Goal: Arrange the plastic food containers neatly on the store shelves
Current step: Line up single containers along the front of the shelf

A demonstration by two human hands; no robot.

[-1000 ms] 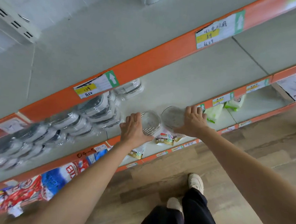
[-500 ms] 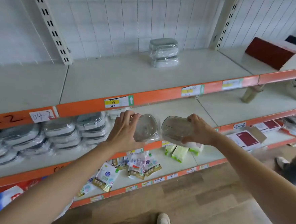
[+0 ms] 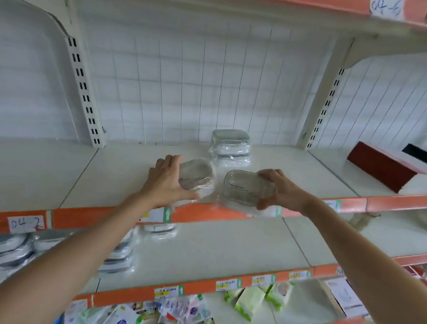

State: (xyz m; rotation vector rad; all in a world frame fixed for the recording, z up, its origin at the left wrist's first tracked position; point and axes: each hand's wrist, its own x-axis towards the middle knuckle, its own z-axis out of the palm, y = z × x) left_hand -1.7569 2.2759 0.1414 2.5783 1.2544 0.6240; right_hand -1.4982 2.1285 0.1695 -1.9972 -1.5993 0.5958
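Both containers raised from lower shelf level to upper shelf (image 3: 120, 180). Left hand (image 3: 167, 181) grips wrapped container (image 3: 197, 177); right hand (image 3: 280, 190) grips clear container (image 3: 247, 190). Placement beside rear stack (image 3: 230, 147) likely next.

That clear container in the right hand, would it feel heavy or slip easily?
Probably light: the container looks empty and see-through, and the right hand holds it alone. Its glossy wrap may be slippery. The thin walls probably flex a little.

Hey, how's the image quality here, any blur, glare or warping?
Head view: wide-angle bending curves the shelf edge; soft motion blur smears the price labels; wrap on the container stack glints; both held containers stay legible.
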